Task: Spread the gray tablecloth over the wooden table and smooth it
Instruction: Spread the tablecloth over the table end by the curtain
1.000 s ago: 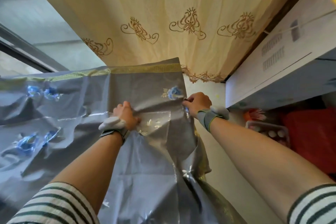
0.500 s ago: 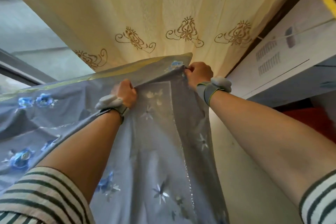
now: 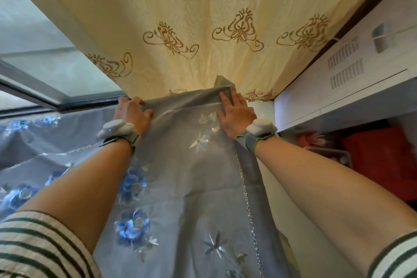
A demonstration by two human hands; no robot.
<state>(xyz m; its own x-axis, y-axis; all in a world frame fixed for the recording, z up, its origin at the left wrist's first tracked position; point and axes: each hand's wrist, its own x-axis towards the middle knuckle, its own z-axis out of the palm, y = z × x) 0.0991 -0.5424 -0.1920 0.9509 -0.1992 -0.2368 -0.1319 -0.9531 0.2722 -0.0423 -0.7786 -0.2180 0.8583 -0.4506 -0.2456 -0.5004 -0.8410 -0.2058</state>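
The gray tablecloth, stitched with blue and silver flowers, lies spread out below me and hides the wooden table entirely. My left hand grips the cloth's far edge at the window sill, fingers curled over it. My right hand lies flat with fingers together on the far right corner, pressing it down; a small fold of cloth sticks up just beyond the fingertips. The cloth's right side hangs down over the table's edge, along a silver stitched line.
A cream curtain with brown embroidery hangs just behind the cloth's far edge. A window frame is at the left. A white appliance stands close on the right, with red items below it.
Both hands carried the cloth's far edge forward and down from a raised hold to the table's back. My right hand went from a pinch to a flat press.
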